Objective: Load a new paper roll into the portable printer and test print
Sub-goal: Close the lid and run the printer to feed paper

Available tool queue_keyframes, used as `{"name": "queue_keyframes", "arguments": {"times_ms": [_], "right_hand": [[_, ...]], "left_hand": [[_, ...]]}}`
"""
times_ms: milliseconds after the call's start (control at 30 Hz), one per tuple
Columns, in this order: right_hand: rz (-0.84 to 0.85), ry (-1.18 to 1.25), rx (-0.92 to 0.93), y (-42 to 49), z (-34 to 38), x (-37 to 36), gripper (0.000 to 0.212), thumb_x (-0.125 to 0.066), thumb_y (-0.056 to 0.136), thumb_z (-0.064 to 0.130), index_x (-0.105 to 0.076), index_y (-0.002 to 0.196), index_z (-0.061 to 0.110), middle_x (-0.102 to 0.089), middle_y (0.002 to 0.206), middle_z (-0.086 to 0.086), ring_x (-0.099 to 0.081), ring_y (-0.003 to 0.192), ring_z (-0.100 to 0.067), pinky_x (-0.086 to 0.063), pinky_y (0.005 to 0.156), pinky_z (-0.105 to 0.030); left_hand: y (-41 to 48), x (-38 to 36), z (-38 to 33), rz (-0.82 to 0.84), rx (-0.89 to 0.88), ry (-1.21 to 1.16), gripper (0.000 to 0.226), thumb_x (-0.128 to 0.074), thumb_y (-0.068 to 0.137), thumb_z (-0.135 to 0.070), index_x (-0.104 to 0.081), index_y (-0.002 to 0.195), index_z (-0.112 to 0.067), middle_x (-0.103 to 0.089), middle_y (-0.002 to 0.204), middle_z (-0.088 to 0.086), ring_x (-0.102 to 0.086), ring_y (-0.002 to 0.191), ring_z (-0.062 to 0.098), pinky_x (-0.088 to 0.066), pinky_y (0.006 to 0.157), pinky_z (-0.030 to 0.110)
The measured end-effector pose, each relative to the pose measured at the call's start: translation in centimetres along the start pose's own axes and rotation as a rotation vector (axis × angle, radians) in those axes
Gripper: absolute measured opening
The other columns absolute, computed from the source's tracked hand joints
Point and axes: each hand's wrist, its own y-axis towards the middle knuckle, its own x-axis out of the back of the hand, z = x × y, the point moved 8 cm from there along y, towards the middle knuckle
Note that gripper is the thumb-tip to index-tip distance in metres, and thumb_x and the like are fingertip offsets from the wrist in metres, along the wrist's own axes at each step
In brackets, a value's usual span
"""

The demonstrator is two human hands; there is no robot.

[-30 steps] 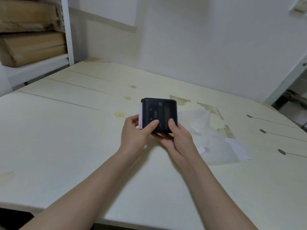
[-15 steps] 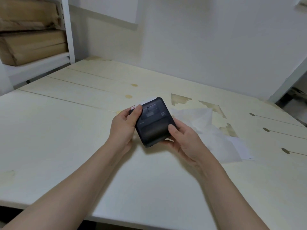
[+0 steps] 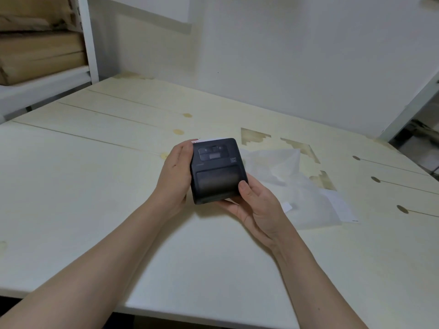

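A small black portable printer (image 3: 217, 170) is held above the table, its top face with buttons and a small display turned up towards me. A white strip of paper (image 3: 209, 139) with a red mark at its left end sticks out of the far edge. My left hand (image 3: 177, 172) grips the printer's left side, fingers wrapped over the far corner. My right hand (image 3: 255, 205) cradles the near right corner from below, thumb on the lid.
A crumpled sheet of translucent white wrapping (image 3: 297, 186) lies on the pale wooden table (image 3: 95, 186) just right of my hands. White shelving with brown parcels (image 3: 40, 51) stands at the far left. A white wall backs the table.
The printer has been turned and tilted flat, so its top panel now faces up. My left hand shifted along its left side and my right hand slid under the near right corner.
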Motion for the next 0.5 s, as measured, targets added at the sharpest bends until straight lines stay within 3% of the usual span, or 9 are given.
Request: {"name": "queue_keyframes", "arguments": {"times_ms": [100, 200, 367, 500], "right_hand": [[-0.022, -0.068, 0.031, 0.0, 0.0, 0.1, 0.047, -0.043, 0.101, 0.011, -0.039, 0.148, 0.011, -0.052, 0.146, -0.015, -0.049, 0.135, -0.033, -0.041, 0.11, -0.052], [-0.071, -0.117, 0.088, 0.0, 0.0, 0.3, 0.051, -0.045, 0.102, 0.012, -0.033, 0.152, 0.017, -0.048, 0.15, -0.009, -0.046, 0.138, -0.032, -0.04, 0.109, -0.057], [-0.124, -0.154, 0.153, 0.1, 0.5, -0.2, 0.056, -0.049, 0.098, 0.015, -0.033, 0.152, 0.015, -0.049, 0.149, -0.01, -0.047, 0.136, -0.034, -0.045, 0.104, -0.057], [-0.116, -0.149, 0.163, 0.1, 0.7, -0.3, 0.054, -0.051, 0.098, 0.015, -0.036, 0.15, 0.014, -0.049, 0.148, -0.009, -0.048, 0.135, -0.033, -0.048, 0.101, -0.056]], "left_hand": [[-0.1, -0.2, 0.4, 0.047, 0.063, -0.083, 0.031, -0.042, 0.103, -0.03, -0.058, 0.127, -0.019, -0.067, 0.122, 0.0, -0.064, 0.11, 0.016, -0.053, 0.091, 0.035], [-0.3, -0.3, -0.2, 0.046, -0.002, -0.062, 0.027, -0.039, 0.105, -0.03, -0.054, 0.125, -0.022, -0.063, 0.12, -0.001, -0.062, 0.105, 0.011, -0.051, 0.088, 0.03], [-0.5, 0.3, -1.3, -0.045, -0.099, -0.012, 0.023, -0.039, 0.102, -0.036, -0.057, 0.112, -0.024, -0.062, 0.126, 0.007, -0.06, 0.117, 0.026, -0.051, 0.099, 0.047], [-0.6, 0.7, -1.5, -0.098, -0.109, -0.021, 0.021, -0.038, 0.105, -0.029, -0.057, 0.109, -0.021, -0.062, 0.126, 0.011, -0.061, 0.117, 0.028, -0.051, 0.099, 0.048]]}}
